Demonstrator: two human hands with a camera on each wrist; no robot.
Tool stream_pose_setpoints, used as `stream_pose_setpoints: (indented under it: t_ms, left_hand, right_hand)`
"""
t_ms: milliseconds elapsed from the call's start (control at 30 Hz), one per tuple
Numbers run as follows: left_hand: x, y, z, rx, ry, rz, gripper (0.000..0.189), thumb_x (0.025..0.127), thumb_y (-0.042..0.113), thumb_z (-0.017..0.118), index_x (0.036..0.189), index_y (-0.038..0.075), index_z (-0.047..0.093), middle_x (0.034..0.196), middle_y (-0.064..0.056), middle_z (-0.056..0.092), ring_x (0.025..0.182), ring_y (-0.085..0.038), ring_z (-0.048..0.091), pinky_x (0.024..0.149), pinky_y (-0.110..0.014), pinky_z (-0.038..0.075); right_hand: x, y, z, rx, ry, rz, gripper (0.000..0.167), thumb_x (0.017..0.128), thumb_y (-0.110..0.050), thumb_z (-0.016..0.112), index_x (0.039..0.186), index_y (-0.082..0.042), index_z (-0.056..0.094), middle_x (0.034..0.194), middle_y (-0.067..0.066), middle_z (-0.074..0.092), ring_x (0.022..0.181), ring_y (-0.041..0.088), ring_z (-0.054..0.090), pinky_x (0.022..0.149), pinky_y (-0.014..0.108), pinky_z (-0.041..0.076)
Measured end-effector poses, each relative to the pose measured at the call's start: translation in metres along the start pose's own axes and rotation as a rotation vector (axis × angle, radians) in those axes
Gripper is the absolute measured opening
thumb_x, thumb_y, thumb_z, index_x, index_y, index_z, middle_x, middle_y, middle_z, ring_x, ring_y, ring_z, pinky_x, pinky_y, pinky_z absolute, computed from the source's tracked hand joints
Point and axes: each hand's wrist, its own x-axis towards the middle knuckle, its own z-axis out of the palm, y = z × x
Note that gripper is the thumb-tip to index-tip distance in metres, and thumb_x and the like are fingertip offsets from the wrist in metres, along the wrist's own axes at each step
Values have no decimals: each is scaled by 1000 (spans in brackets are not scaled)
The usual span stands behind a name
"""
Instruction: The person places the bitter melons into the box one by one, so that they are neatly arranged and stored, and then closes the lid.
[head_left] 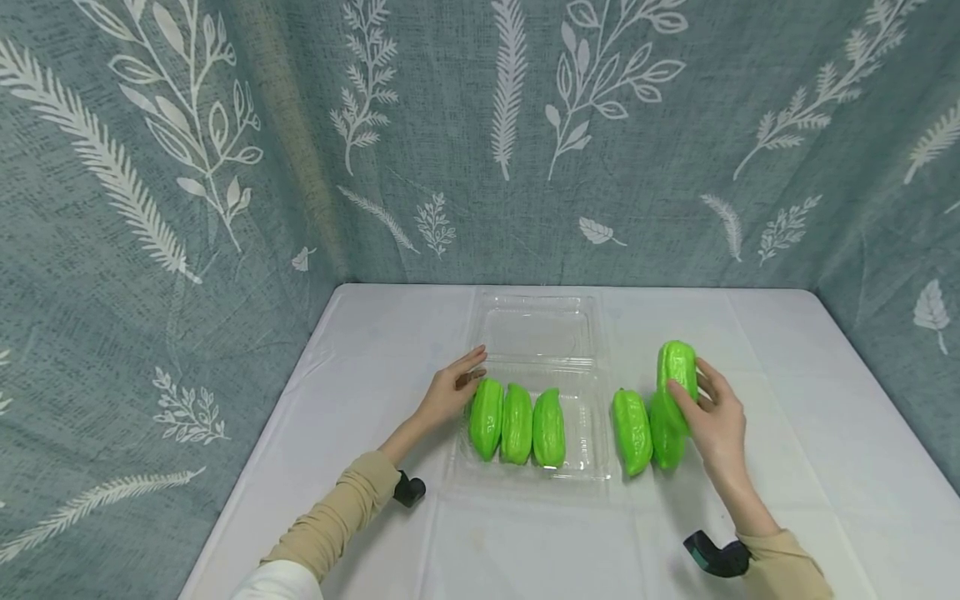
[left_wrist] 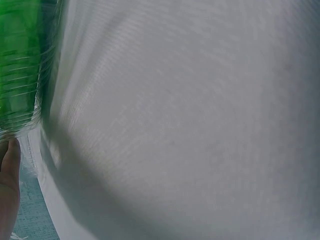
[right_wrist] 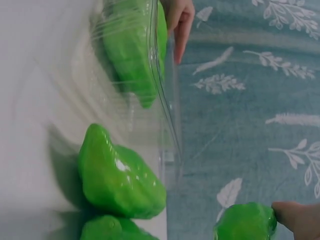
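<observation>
Head: R hand [head_left: 718, 421] pinches green veg [head_left: 677, 367] betw. thumb & fingers, raised above two loose veg [head_left: 632, 432], R of clear box [head_left: 585, 429]. Long axis approx. fore-aft, like three veg [head_left: 516, 425] inside. Box's bare strip lies L of R hand. L hand [head_left: 447, 392] at box's far-side L edge, fingers fairly straight; contact prob., hard to tell.

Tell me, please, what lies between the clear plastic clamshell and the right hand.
The head view shows two ribbed green fruits lying side by side on the white tablecloth between the clamshell and the right hand, which holds a third fruit.
</observation>
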Motion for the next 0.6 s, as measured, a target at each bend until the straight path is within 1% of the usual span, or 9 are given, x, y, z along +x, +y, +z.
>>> stream_pose_setpoints:
  t_ms: [33, 167, 333, 600]
  left_hand:
    - [0, 0, 0, 2, 1, 1, 44, 92, -11, 45, 136, -13, 40, 149, -26, 32, 121, -42, 53, 105, -47, 44]
    - [0, 1, 0, 10, 3, 3, 44, 92, -11, 46, 135, -13, 41, 149, -26, 33, 120, -42, 53, 105, -48, 43]
    - [0, 1, 0, 14, 5, -1, 44, 92, -11, 46, 135, -11, 42, 149, -26, 33, 120, -42, 54, 105, -48, 43]
    - [0, 3, 0, 14, 3, -5, 44, 91, -11, 46, 135, -14, 41, 149, -26, 33, 120, -43, 53, 105, -49, 43]
  right_hand:
    - [0, -1, 1, 7, -2, -5, 68, 94, -33, 57, 149, -8, 27, 148, 25, 36, 131, 43, 42, 105, 48, 44]
    - [0, -3, 6, 23, -8, -18, 68, 93, -32, 59, 148, -6, 28, 147, 27, 35, 131, 45, 41, 106, 50, 43]
    - [0, -6, 12, 32, -26, -20, 68, 93, -30, 60, 148, -7, 28, 147, 28, 35, 130, 46, 42, 106, 49, 43]
    - [-2, -11, 26, 28, -59, -51, 67, 92, -32, 60, 147, -7, 31, 145, 26, 40, 127, 43, 48, 99, 46, 48]
